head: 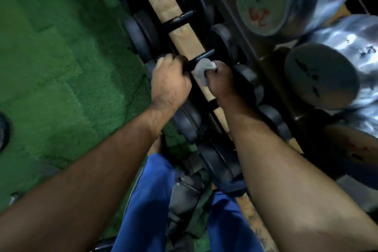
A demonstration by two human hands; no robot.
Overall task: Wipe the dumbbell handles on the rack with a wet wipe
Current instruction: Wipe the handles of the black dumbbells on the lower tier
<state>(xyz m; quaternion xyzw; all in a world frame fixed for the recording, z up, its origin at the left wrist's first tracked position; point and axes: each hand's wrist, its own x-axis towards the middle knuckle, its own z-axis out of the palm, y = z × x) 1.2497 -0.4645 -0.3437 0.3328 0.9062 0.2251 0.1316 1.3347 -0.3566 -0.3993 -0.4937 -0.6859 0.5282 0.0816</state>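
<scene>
Left hand [170, 80] fingers clenched around dumbbell handle [201, 58], right hand [219, 76] fingers pinching wet wipe [201, 70] against it

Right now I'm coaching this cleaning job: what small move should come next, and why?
Probably slide the wet wipe along the dumbbell handle toward the far weight. The left hand grips the handle's near end, steadying it, and the right hand pinches the wipe against the handle's middle, so the far stretch looks unwiped.

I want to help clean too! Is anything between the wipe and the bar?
Nothing visible is. The right hand pinches the crumpled grey wet wipe right against the black dumbbell handle, while the left hand grips the same handle.
</scene>
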